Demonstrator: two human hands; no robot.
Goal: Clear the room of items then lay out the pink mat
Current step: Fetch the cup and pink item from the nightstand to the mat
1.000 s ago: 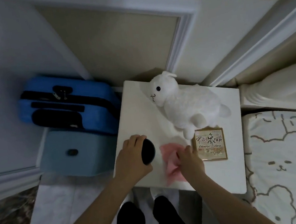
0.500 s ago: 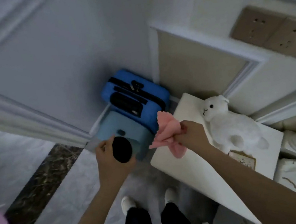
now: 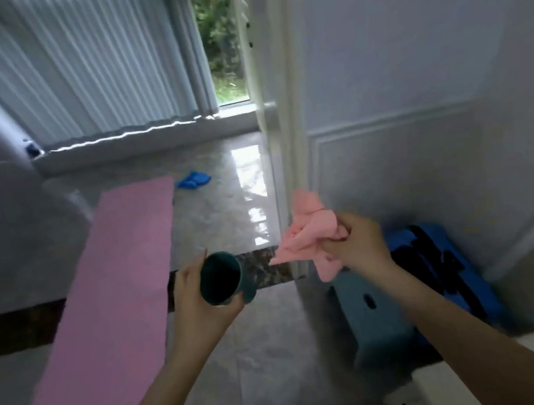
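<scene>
From the head camera, the left hand [image 3: 200, 299] is curled around a dark teal cup [image 3: 223, 278], thumb on the near side and fingers wrapped behind it, with the cup tipped so its open mouth faces the camera. The right hand [image 3: 356, 244] is clenched on a crumpled pink cloth [image 3: 308, 234], which bunches up above the fist and hangs a little below it. The two hands are level with each other, near but not touching, over the grey marble floor [image 3: 247, 361]. The pink mat [image 3: 109, 295] lies unrolled flat on the floor to the left of the left hand, running from the lower left corner towards the far side of the room and crossing a dark stone strip [image 3: 11, 330] set into the floor. Just beyond the mat's far end a small crumpled blue item [image 3: 193, 179] lies on the floor; what it is cannot be told. Pale pleated curtains [image 3: 92, 62] hang across the far wall, with a narrow gap of window [image 3: 220, 36] showing greenery. Below the right forearm stands a light teal stool [image 3: 373, 318], and beside it, against the panelled wall [image 3: 415, 93], a blue suitcase [image 3: 442, 273] with black trim. The corner of a white worktop [image 3: 459, 388] shows at the lower right.
</scene>
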